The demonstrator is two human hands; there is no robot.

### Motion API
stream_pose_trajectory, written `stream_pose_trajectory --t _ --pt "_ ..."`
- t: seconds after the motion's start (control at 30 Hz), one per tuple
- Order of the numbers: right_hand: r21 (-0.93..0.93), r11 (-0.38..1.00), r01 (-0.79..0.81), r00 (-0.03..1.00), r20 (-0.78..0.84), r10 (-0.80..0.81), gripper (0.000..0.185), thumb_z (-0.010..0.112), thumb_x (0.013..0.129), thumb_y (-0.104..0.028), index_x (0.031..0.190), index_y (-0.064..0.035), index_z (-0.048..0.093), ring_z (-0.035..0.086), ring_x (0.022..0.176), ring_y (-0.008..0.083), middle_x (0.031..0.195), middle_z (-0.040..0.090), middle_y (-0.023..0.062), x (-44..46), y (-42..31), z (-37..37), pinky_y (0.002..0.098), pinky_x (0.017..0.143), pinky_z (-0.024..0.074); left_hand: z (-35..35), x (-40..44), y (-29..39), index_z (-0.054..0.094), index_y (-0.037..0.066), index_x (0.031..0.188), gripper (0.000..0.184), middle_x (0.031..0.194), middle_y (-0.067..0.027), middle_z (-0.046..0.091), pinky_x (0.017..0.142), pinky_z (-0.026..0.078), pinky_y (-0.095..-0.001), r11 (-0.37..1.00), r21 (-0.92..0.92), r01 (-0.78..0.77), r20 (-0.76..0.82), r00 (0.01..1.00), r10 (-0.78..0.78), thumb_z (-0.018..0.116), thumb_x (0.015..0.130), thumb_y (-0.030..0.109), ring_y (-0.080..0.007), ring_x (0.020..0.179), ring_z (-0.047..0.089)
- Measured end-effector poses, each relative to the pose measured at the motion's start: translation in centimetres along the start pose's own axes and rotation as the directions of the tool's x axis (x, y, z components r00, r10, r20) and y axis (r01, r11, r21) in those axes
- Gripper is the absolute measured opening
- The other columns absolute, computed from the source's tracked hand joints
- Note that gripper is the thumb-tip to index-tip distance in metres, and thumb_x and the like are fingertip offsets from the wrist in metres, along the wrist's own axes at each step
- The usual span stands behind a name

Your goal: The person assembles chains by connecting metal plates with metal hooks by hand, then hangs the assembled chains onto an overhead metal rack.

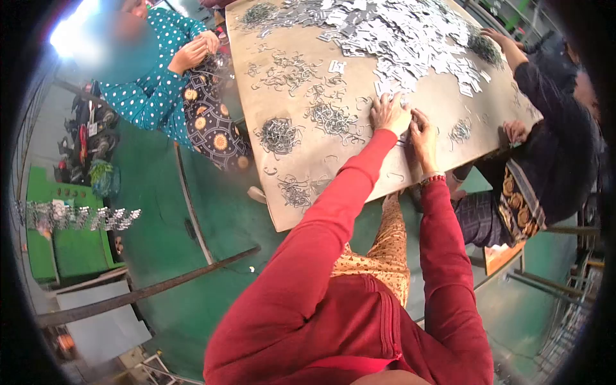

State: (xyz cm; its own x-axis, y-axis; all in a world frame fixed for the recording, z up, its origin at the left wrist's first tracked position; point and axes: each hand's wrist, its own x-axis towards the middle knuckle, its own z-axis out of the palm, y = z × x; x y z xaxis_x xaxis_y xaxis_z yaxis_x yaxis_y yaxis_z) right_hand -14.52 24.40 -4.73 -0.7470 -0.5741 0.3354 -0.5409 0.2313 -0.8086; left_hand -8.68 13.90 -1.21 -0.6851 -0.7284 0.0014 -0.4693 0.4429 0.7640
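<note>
My left hand (390,115) is at the near edge of a large heap of small flat white and grey plates (410,45), with its fingers bent downward and together. My right hand (423,142) is close beside it on the right, thumb and fingers pinched toward the left hand. What lies between the fingers is too small and covered to name. Just left of my hands is a loose pile of bent wire hooks (331,119). A smaller cluster of hooks (461,131) lies right of my right hand. A single hook (395,175) rests near the table edge.
The brown-covered table (289,199) also bears a dense round hook pile (280,135) and scattered hooks (289,72). A person in a dotted teal top (144,96) sits at the left. Another in dark clothes (552,128) reaches onto the table from the right. Metal bars (154,292) cross the green floor.
</note>
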Motion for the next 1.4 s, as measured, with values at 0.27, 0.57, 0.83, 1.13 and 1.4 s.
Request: stream_pose_trajectory --t 0.27,0.57,0.83,1.13,1.4 --pt "0.189 0.978 -0.089 0.996 -0.008 0.092 0.036 0.053 0.088 -0.016 0.122 -0.0056 0.052 0.053 0.107 0.0260 0.120 0.053 0.0159 -2.9 -2.8 -1.4 0.0354 0.092 0.0426 -9.7 0.7 -5.6 0.064 0.008 0.103 0.029 0.089 -0.0166 0.064 0.076 0.048 -0.0355 0.982 0.026 -0.188 -0.179 0.965 0.190 0.063 0.074 0.014 -0.0279 0.085 0.062" --pt "0.592 0.797 -0.119 0.962 -0.129 0.239 0.033 0.050 0.092 -0.013 0.122 0.0005 0.051 0.057 0.093 0.0155 0.105 0.058 0.0111 -5.0 -7.3 -6.4 0.0280 0.075 0.0512 -11.1 8.4 -10.8 0.071 0.009 0.077 0.015 0.079 -0.0151 0.066 0.072 0.049 -0.0358 0.919 0.357 -0.166 -0.003 0.984 0.179 0.069 0.067 0.020 -0.0274 0.076 0.064" --pt "0.029 0.979 -0.201 0.963 -0.176 0.203 0.032 0.056 0.085 -0.010 0.116 -0.0021 0.056 0.061 0.077 0.0186 0.094 0.062 0.0139 -8.5 -2.5 -8.8 0.0275 0.068 0.0485 -11.2 7.2 -10.7 0.050 0.005 0.096 0.019 0.089 -0.0193 0.059 0.068 0.046 -0.0448 0.819 0.495 -0.290 -0.144 0.902 0.407 0.051 0.078 0.011 -0.0358 0.080 0.059" --pt "-0.538 0.810 0.234 0.967 0.218 -0.135 0.028 0.064 0.071 -0.014 0.093 0.0011 0.055 0.055 0.083 0.0365 0.085 0.057 0.0207 -5.0 -3.2 -3.5 0.0428 0.074 0.0439 -13.8 -1.5 -7.6 0.049 -0.001 0.104 0.021 0.072 -0.0117 0.058 0.055 0.048 -0.0299 0.956 0.032 -0.292 -0.233 0.928 0.292 0.045 0.084 0.005 -0.0186 0.061 0.059" --pt "0.345 0.901 -0.264 0.965 0.088 0.249 0.030 0.053 0.087 -0.012 0.115 -0.0006 0.055 0.058 0.063 0.0168 0.073 0.060 0.0076 -4.1 -5.3 -5.5 0.0275 0.049 0.0493 -15.2 -14.9 -3.5 0.056 -0.006 0.095 0.017 0.082 -0.0092 0.061 0.058 0.053 -0.0262 0.598 -0.801 -0.040 0.038 0.992 0.117 0.056 0.088 0.008 -0.0141 0.068 0.061"
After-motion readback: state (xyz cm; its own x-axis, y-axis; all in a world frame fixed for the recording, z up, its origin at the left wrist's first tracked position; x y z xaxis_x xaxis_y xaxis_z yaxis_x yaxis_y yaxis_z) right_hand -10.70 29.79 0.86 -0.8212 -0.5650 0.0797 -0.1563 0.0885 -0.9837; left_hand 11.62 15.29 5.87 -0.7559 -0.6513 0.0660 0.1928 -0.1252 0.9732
